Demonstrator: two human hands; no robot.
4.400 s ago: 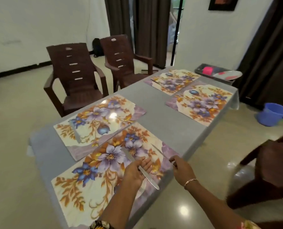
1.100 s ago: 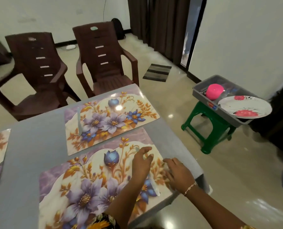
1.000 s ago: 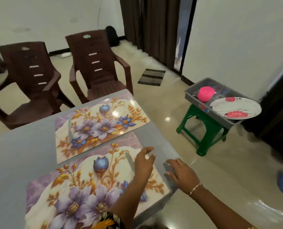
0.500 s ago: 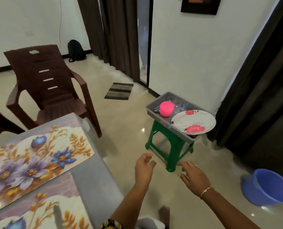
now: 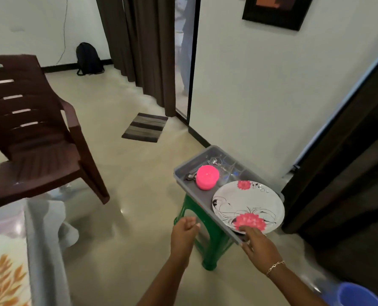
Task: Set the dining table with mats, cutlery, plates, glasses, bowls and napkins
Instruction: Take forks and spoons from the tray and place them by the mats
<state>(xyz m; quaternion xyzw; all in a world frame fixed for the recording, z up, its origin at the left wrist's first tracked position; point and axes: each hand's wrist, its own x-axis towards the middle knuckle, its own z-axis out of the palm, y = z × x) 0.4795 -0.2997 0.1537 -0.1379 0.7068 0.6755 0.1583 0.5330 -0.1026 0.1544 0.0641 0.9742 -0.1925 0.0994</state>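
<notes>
A grey tray (image 5: 182, 171) sits on a green stool (image 5: 213, 240). In it lie a white plate with pink flowers (image 5: 247, 203), an upturned pink bowl (image 5: 207, 176), clear glasses (image 5: 226, 166) and some cutlery (image 5: 190, 176). My right hand (image 5: 258, 246) reaches the plate's near rim, fingertips touching it at the tray's corner. To the left of the tray, my left hand (image 5: 183, 234) hangs in the air, loosely curled and holding nothing. A floral mat (image 5: 4, 272) lies on the grey table (image 5: 45, 250) at the lower left.
A brown plastic chair (image 5: 33, 138) stands left of the stool, across a stretch of floor. A blue bucket (image 5: 358, 294) is on the floor at the lower right. Dark curtains hang right of the tray. A striped doormat (image 5: 145, 127) lies by the doorway.
I have turned from the table's mats toward the stool. Both hands left the mat and moved forward; the right hand now reaches the plate's rim.
</notes>
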